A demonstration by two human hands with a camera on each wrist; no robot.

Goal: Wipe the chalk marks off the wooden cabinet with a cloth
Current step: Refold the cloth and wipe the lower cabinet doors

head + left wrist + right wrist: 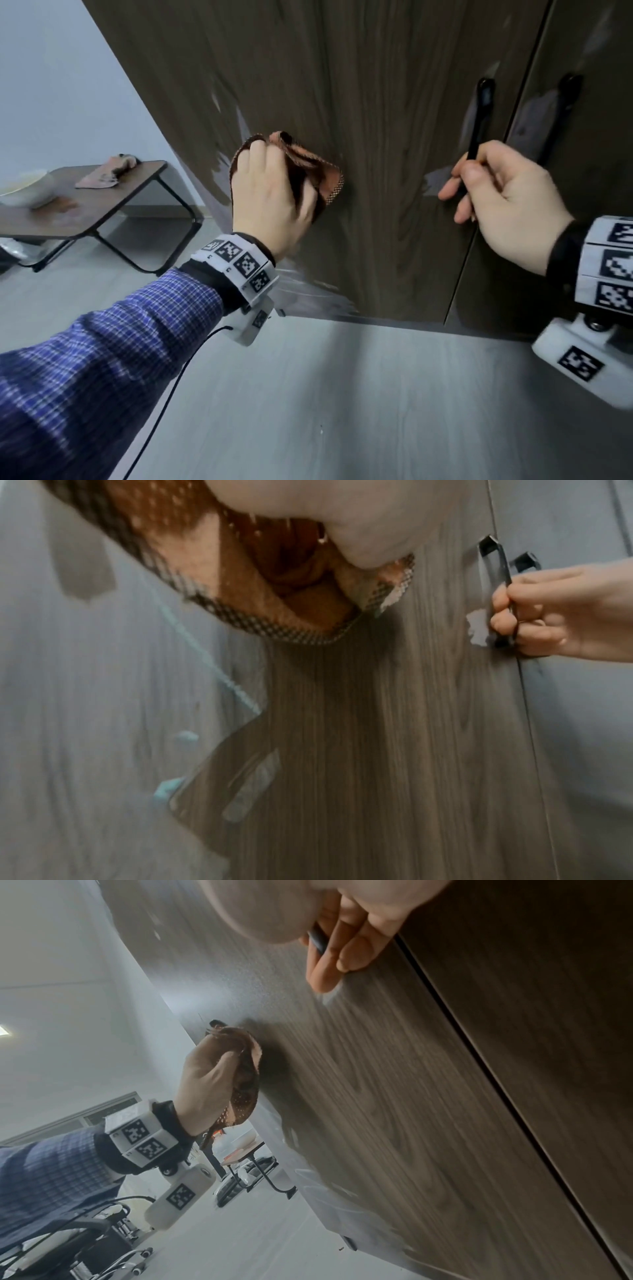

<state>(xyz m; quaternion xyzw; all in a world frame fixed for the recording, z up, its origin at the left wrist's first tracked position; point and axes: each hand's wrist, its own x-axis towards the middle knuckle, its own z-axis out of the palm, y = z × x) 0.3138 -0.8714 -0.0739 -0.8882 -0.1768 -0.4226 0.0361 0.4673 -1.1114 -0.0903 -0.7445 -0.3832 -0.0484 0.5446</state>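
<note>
The left hand [270,202] is curling its fingers round a bunched reddish-brown cloth [308,164] and pressing it flat against the cabinet door [376,137], toward that door's left edge and roughly level with the lower part of the handle. The right hand [507,192] is gripping the black bar handle [479,116] near the door's right edge, its thumb and fingers wrapped round the bar, apparently bracing the door so it is not swinging under the rubbing. Pale chalk marks [239,116] are showing just above and left of the cloth, another patch [435,181] is sitting beside the right fingertips, and smeared streaks [308,291] are lying along the door's bottom edge. To do this step well, the left grip probably needs to be keeping the cloth bunched firmly, pressing evenly and sweeping in overlapping strokes toward the left edge, turning to a cleaner fold when the chalk starts smearing. At the left, a low desk [102,205] is carrying a second rag [102,174] and a bowl [27,192].
</note>
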